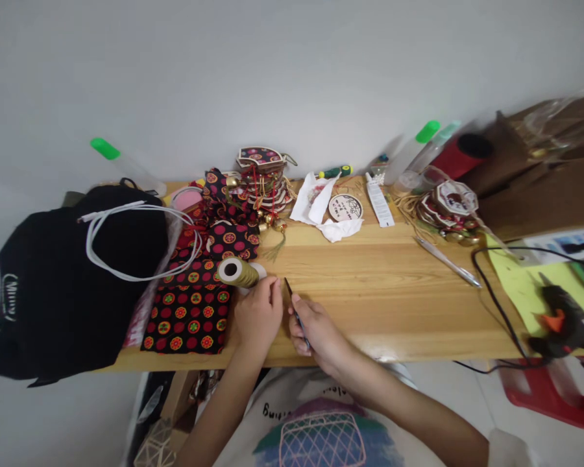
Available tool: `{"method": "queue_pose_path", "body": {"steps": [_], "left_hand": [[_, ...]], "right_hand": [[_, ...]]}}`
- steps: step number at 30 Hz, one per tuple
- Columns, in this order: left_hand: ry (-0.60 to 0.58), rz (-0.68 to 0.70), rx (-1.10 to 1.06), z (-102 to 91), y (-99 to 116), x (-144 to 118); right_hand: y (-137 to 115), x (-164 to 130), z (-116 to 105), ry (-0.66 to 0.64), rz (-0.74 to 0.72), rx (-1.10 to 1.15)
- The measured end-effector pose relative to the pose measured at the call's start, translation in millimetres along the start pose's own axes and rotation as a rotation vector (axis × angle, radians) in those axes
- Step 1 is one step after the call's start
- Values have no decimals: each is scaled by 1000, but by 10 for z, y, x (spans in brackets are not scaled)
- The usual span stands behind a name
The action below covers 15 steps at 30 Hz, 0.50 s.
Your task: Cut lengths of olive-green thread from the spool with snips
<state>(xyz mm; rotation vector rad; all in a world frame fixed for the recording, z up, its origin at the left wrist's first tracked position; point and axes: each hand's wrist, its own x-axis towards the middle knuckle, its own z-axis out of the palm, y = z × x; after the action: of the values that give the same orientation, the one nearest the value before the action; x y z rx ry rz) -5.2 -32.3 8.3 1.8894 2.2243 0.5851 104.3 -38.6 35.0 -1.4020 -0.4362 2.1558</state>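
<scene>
My left hand is closed over the table, its fingers curled beside a spool of olive-green thread. What those fingers pinch, if anything, is too small or hidden to make out. My right hand grips a slim dark pointed tool, its tip angled up and to the left, close to my left hand; I cannot tell its exact kind. The spool lies tilted with its white end facing left. Just left of it is folded black fabric with a red, orange and green circle pattern.
A black bag with a coiled white cable lies left. Behind are stacked patterned ornaments, white paper, a round card and a white tube. Rightward are a pen and a glue gun with its cord.
</scene>
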Motion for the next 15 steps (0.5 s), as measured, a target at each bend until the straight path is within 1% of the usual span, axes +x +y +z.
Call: {"method": "queue_pose_path", "body": {"steps": [15], "left_hand": [[1,2,-18,4,-11,-4]], "right_hand": [[16,-10,-9,7,-25,-23]]}}
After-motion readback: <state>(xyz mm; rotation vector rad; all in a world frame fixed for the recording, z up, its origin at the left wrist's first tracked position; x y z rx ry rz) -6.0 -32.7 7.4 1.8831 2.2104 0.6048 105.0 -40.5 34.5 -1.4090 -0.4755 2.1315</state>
